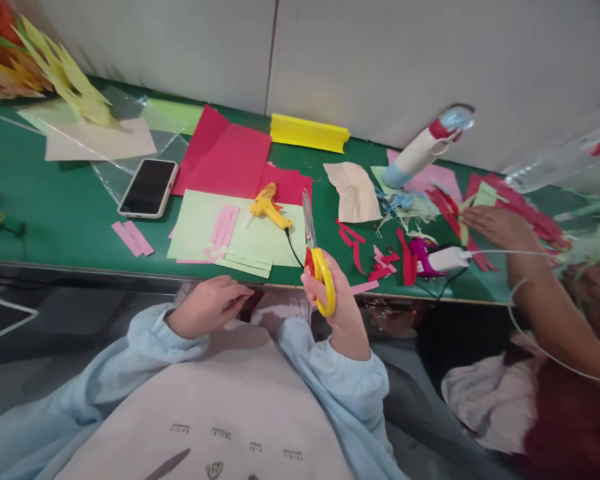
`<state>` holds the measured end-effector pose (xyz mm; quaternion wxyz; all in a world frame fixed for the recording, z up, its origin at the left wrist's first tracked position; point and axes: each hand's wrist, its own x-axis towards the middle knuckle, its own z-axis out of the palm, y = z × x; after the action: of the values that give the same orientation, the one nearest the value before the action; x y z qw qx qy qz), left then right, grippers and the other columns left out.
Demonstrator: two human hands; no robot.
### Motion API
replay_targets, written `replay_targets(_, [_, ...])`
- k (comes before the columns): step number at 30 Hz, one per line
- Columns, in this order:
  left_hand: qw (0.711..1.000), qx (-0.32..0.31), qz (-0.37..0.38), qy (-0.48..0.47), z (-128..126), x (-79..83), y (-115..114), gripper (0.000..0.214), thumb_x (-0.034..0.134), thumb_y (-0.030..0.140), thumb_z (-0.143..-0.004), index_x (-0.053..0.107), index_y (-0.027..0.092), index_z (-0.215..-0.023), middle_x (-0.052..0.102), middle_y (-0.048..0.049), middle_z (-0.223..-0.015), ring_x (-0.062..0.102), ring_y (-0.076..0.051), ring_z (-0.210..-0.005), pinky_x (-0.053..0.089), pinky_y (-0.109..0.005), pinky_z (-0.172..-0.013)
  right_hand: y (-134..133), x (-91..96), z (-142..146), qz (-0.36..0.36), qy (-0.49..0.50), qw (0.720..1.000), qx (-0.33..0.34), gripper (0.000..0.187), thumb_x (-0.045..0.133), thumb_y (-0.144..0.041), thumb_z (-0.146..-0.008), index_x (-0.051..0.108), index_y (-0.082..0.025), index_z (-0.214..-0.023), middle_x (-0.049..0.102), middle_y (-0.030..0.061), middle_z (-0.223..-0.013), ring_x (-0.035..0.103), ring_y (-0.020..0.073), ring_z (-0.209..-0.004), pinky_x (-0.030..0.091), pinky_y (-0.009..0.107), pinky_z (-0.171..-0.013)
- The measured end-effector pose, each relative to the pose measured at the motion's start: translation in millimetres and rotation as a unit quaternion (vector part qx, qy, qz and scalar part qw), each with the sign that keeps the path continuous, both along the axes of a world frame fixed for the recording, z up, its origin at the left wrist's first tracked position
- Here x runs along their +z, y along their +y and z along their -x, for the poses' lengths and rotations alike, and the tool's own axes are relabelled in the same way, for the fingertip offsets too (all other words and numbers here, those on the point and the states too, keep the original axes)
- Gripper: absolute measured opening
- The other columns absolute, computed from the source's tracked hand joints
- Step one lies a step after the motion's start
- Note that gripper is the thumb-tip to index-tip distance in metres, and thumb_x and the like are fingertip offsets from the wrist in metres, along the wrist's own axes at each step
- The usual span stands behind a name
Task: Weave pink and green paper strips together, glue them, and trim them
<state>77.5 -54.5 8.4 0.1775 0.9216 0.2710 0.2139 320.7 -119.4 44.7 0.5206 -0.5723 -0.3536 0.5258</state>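
My right hand (337, 293) is closed round the yellow and red handles of a pair of scissors (322, 275), just over the table's front edge. Their blades point up and away from me and look closed. My left hand (207, 307) hovers at the edge to the left, fingers bent and tips drawn together; whatever may be between them is hidden. Beyond the hands, a yellow glue gun (270, 208) lies on a pale green paper sheet (195, 230). Pink paper strips (223, 225) and light green strips (245, 263) rest on that sheet.
On the green table are red paper (230, 150), a phone (149, 189), a folded yellow strip (309, 135), a beige piece (353, 192) and red scraps (380, 267). A bottle (420, 153) stands at the back. At right, another person's hand (500, 227) touches paper strips; a white cable (510, 252) crosses there.
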Motion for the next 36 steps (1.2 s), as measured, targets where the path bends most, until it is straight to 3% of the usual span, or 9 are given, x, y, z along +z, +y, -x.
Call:
replay_targets(5, [0.994, 0.087, -0.062, 0.012, 26, -7.3, 0, 0.02, 0.051, 0.025, -0.094, 0.07, 0.019, -0.092, 0.073, -0.0041, -0.079, 0.066, -0.016, -0.072, 0.052, -0.027, -0.068, -12, -6.3, 24, 0.006, 0.057, 0.998, 0.014, 0.05, 0.074, -0.031, -0.073, 0.051, -0.029, -0.118, 0.048, -0.0036, -0.084, 0.037, 0.0053, -0.051, 0.034, 0.022, -0.042])
replay_targets(12, [0.984, 0.149, -0.089, 0.043, 40, -3.9, 17, 0.024, 0.048, 0.025, -0.092, 0.071, 0.02, -0.089, 0.074, -0.0067, -0.088, 0.066, -0.021, -0.082, 0.054, -0.036, -0.08, -24, -25.7, 48, 0.001, 0.129, 0.991, 0.034, 0.051, 0.076, -0.032, -0.071, 0.051, -0.029, -0.115, 0.048, -0.0042, -0.082, 0.038, 0.0057, -0.053, 0.032, 0.021, -0.042])
replay_targets(25, [0.983, 0.131, -0.118, 0.056, 36, -8.8, 31, 0.019, 0.05, 0.022, -0.092, 0.068, 0.017, -0.094, 0.067, -0.0095, -0.086, 0.06, -0.025, -0.086, 0.053, -0.04, -0.08, -30, -54.8, 59, 0.016, 0.164, 0.986, 0.033, 0.064, 0.081, -0.034, -0.065, 0.052, -0.032, -0.121, 0.051, -0.0045, -0.081, 0.038, 0.0047, -0.047, 0.028, 0.019, -0.037])
replay_targets(31, [0.99, 0.063, -0.107, 0.065, 32, -2.7, 47, 0.021, 0.049, 0.025, -0.094, 0.064, 0.018, -0.106, 0.065, -0.0113, -0.108, 0.058, -0.026, -0.106, 0.048, -0.044, -0.097, -32, -54.9, 60, 0.01, 0.18, 0.983, 0.046, 0.062, 0.079, -0.029, -0.07, 0.051, -0.033, -0.126, 0.052, -0.0039, -0.085, 0.042, 0.0044, -0.048, 0.031, 0.02, -0.039])
replay_targets(36, [0.993, 0.04, -0.083, 0.069, 34, -2.6, 60, 0.023, 0.052, 0.03, -0.094, 0.063, 0.017, -0.108, 0.065, -0.0124, -0.112, 0.059, -0.026, -0.109, 0.048, -0.043, -0.097, -30, -49.4, 62, 0.006, 0.187, 0.982, 0.035, 0.06, 0.078, -0.027, -0.07, 0.054, -0.032, -0.125, 0.051, -0.0043, -0.082, 0.041, 0.0035, -0.048, 0.03, 0.019, -0.039])
